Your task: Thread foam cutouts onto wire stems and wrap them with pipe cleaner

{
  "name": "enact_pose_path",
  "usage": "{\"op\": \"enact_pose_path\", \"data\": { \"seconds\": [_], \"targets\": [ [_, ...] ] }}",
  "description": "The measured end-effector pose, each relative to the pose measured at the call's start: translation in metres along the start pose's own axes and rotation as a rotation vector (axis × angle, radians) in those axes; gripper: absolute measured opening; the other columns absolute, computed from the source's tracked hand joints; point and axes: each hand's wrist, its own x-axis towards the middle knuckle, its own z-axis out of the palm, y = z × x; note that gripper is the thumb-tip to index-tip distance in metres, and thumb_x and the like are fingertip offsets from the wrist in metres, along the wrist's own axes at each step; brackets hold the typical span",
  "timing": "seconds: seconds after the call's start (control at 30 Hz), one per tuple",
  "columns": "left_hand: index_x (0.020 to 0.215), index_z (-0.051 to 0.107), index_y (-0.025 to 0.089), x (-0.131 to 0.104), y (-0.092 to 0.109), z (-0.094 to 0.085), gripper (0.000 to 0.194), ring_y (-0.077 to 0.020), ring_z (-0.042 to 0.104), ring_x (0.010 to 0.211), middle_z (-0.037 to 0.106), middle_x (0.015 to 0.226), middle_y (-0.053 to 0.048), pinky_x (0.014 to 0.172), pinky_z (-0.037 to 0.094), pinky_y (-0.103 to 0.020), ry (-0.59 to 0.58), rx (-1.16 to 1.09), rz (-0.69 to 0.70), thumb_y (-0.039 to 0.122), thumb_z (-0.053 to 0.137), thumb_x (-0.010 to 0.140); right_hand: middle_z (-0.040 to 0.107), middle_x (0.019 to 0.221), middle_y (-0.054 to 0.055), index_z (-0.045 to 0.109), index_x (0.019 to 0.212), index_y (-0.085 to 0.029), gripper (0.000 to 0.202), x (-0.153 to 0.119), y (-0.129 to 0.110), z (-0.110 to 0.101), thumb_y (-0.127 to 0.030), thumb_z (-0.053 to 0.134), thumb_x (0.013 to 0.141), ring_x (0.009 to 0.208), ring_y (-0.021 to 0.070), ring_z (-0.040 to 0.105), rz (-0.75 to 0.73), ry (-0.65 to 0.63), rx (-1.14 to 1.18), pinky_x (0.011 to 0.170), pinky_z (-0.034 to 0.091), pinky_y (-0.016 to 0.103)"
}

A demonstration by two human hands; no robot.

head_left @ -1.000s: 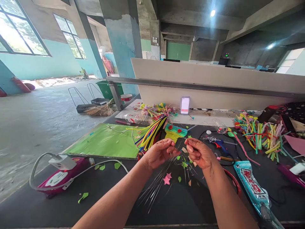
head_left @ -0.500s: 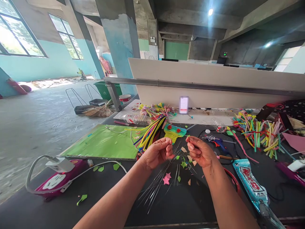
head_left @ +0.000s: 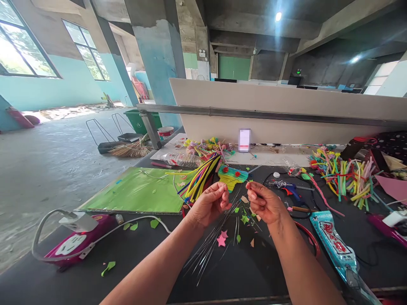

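My left hand (head_left: 211, 205) is raised over the dark table, its thumb and forefinger pinched together. Facing it a short gap away, my right hand (head_left: 265, 203) makes a similar pinch. Whatever the fingertips hold is too thin or small to make out. Beneath the hands lie a fan of thin metal wires (head_left: 206, 250), pink felt stars (head_left: 221, 241), a green star (head_left: 244, 219) and small felt scraps. Just beyond them is a teal and yellow fuzzy piece with red dots (head_left: 233, 182), beside a bundle of coloured pipe cleaners (head_left: 199, 182).
At left are a green sheet (head_left: 136, 192) and a purple power strip (head_left: 79, 241) with a white cable. To the right lie a blue glue gun (head_left: 294, 192), a blue packet (head_left: 333, 241) and more pipe cleaners (head_left: 356, 180). A phone (head_left: 244, 140) leans at the back.
The view has shifted very slightly to the right. Both hands keep their pinches, with the gap between them about the same.
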Motion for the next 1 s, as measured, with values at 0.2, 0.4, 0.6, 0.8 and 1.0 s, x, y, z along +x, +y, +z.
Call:
{"op": "enact_pose_path", "data": {
  "seconds": [0.2, 0.4, 0.6, 0.8, 1.0],
  "targets": [
    [0.078, 0.054, 0.013, 0.0027, -0.0052, 0.0038, 0.007, -0.0035, 0.046, 0.046, 0.054, 0.061, 0.003, 0.059, 0.048, -0.02, 0.058, -0.013, 0.085, 0.017, 0.06, 0.081, 0.049, 0.053, -0.006, 0.065, 0.083, -0.011, 0.008, 0.0022, 0.0035, 0.0008, -0.016, 0.065, 0.076, 0.036, -0.0008, 0.023, -0.007, 0.01, 0.032, 0.031, 0.018, 0.01],
    [0.08, 0.054, 0.015, 0.0023, -0.0085, 0.0048, 0.006, -0.0044, 0.047, 0.048, 0.053, 0.059, 0.004, 0.07, 0.049, -0.024, 0.091, -0.04, 0.145, 0.017, 0.06, 0.08, 0.049, 0.054, -0.006, 0.065, 0.081, -0.011, 0.006, 0.0038, 0.0081, 0.0071, -0.015, 0.065, 0.075, 0.036, -0.001, 0.025, -0.047, 0.036, 0.069, 0.031, 0.018, 0.009],
    [0.081, 0.055, 0.014, 0.003, -0.0088, 0.0055, 0.009, -0.0058, 0.05, 0.052, 0.053, 0.062, 0.003, 0.067, 0.049, -0.024, 0.085, -0.029, 0.099, 0.018, 0.062, 0.078, 0.049, 0.054, -0.006, 0.063, 0.08, -0.011, 0.01, 0.0044, 0.008, 0.0079, -0.015, 0.068, 0.072, 0.036, -0.0012, 0.028, -0.066, 0.08, 0.09, 0.031, 0.019, 0.009],
    [0.082, 0.055, 0.015, 0.0017, -0.0082, 0.0052, 0.009, -0.0037, 0.045, 0.045, 0.051, 0.061, 0.005, 0.063, 0.049, -0.024, 0.066, -0.005, 0.048, 0.018, 0.063, 0.078, 0.051, 0.056, -0.005, 0.064, 0.079, -0.011, 0.004, 0.0029, 0.0053, 0.0075, -0.013, 0.064, 0.076, 0.037, -0.0008, 0.028, -0.084, 0.082, 0.102, 0.031, 0.021, 0.009],
    [0.082, 0.054, 0.015, 0.0025, -0.0084, 0.003, 0.007, -0.0042, 0.047, 0.047, 0.052, 0.061, 0.004, 0.062, 0.049, -0.023, 0.05, -0.011, 0.041, 0.017, 0.061, 0.079, 0.05, 0.058, -0.004, 0.063, 0.081, -0.01, 0.006, 0.0008, 0.0002, 0.0058, -0.013, 0.064, 0.076, 0.039, -0.0009, 0.031, -0.047, 0.004, 0.149, 0.031, 0.021, 0.008]
  ]
}}
